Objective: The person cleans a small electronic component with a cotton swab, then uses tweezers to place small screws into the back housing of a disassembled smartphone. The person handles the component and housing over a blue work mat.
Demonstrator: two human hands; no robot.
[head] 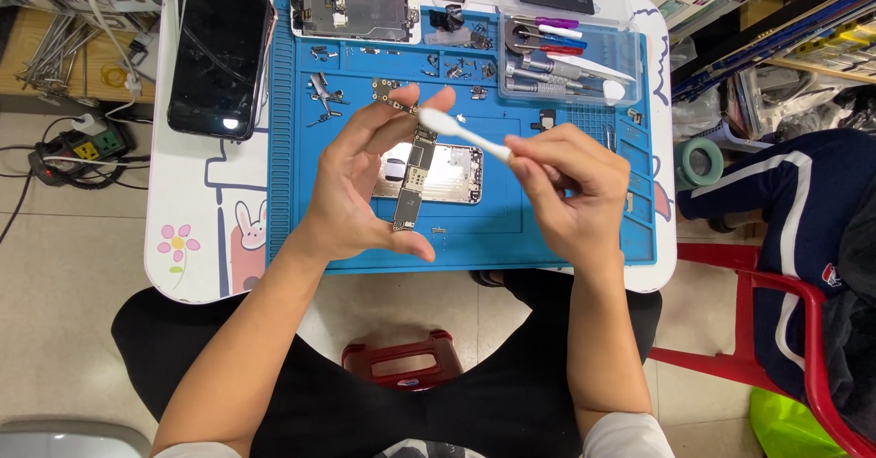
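Our left hand (365,180) pinches a long, narrow green-and-silver phone circuit board (413,177) by its two ends, thumb at the lower end and fingertips curled over the upper end, so the board stands nearly upright in a firm grip above the mat. Our right hand (570,189), just to the right of that grip, has its fingers closed around a slim white plastic brush handle (465,135) whose tip meets the upper part of the board. Directly beneath the held board lies a silver metal phone rear housing (447,173) on the blue silicone repair mat (566,239). Farther beyond the grip sit a clear plastic tool tray (568,61) and, to the left, a black-screened phone (217,55).
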